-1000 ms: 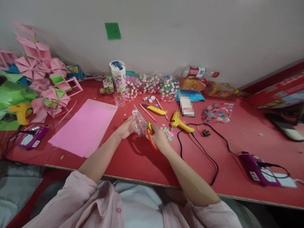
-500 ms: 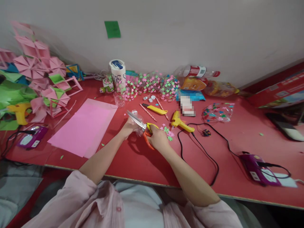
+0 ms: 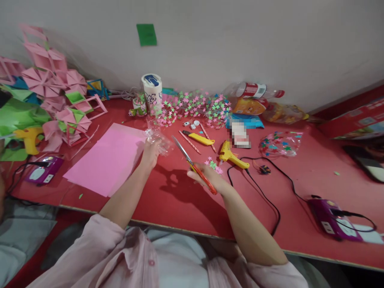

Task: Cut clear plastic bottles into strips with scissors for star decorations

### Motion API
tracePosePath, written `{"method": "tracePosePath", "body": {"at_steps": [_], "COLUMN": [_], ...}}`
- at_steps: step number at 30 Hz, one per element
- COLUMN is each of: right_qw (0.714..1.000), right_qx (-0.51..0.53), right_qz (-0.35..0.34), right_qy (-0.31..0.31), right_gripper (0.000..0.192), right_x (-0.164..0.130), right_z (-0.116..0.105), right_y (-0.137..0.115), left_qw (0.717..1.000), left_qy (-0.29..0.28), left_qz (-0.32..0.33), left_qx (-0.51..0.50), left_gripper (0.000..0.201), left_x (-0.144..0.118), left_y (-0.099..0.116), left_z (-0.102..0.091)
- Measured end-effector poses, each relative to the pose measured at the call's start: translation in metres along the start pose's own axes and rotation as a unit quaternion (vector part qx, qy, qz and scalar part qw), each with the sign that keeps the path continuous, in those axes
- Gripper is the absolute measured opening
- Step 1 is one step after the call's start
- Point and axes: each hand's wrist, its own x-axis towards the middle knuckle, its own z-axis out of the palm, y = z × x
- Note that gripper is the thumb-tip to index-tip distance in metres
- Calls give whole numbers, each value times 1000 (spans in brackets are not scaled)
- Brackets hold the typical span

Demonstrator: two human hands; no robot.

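Note:
My left hand (image 3: 151, 153) is beside the right edge of the pink paper sheets (image 3: 105, 158), its fingers closed on a crumpled clear plastic piece (image 3: 163, 145). Where its fingertips meet the plastic is hard to make out. In my right hand (image 3: 209, 177) is a pair of scissors (image 3: 207, 182) with red and yellow handles. Their blades lie together and point up and left, away from the plastic. Just beyond the right hand lie loose pink and green paper stars (image 3: 213, 165). A yellow box cutter (image 3: 199, 139) lies between two striped sticks (image 3: 190, 142).
A yellow glue gun (image 3: 233, 156) lies to the right, its black cord looping toward a purple power box (image 3: 333, 220). Star-covered clear plastic (image 3: 192, 105), a white tumbler (image 3: 152, 95) and bottles (image 3: 255, 90) line the wall. Pink paper shapes (image 3: 45, 82) pile up at left.
My left hand has moved left and away with the clear plastic, apart from the scissors. My right hand has drawn back and turned the scissors, whose blades have closed.

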Motion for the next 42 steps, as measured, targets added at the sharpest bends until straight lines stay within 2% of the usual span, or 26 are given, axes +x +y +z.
{"method": "tracePosePath", "body": {"at_steps": [3,7,18,26,32,42], "right_qw": [999,996,996,997,996,995], "right_qx": [-31,-13,12,12,39,32], "right_qz": [22,57,63,58,66,74], "right_qy": [-38,-69,-64,-49,-55,-54], "right_gripper": [49,53,51,49,48,49], "right_x": [-4,-4,-2,-2,-1,1], "right_z": [-2,2,11,12,13,15], "right_y": [-1,-4,-8,-3,-2,3], "left_qw": [998,997,998,998,998,996], "left_qy": [37,30,14,17,3,1], "left_qz": [44,62,62,64,65,85], "left_qx": [-3,-22,-19,3,19,35], "left_gripper": [30,30,33,35,47,45], "left_x": [6,6,-2,1,3,4], "left_y": [4,2,-7,-12,-18,-20], "left_z": [-5,-5,2,-3,-8,-10]}}
